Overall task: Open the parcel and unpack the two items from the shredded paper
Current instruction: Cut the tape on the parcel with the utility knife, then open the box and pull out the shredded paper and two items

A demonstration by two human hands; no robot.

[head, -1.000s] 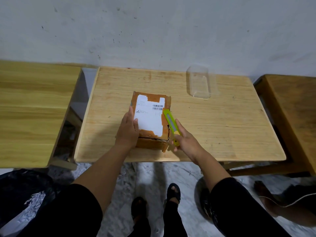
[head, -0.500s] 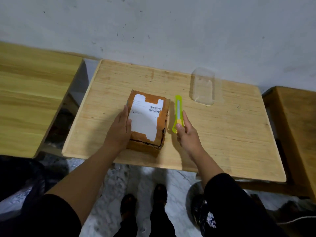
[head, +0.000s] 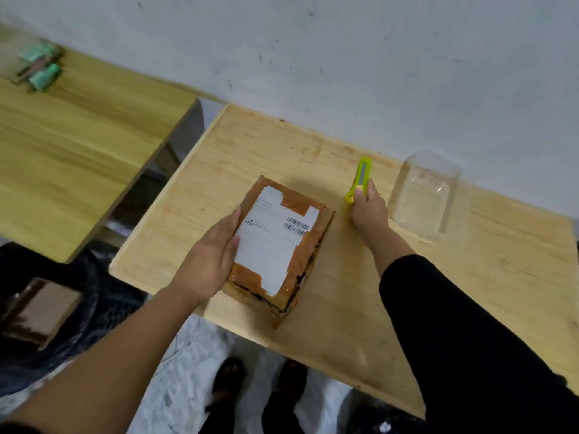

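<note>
Table of pale wood planks stands against a scuffed white wall; second wooden table to the left, marble-patterned floor below. Parcel: cardboard box, brown glossy tape, white shipping label, lying flat near the front edge. Left hand rests open-palmed on its left side. Right hand, just right of the parcel, closed around a lime-green utility knife. Clear plastic container beyond.
</note>
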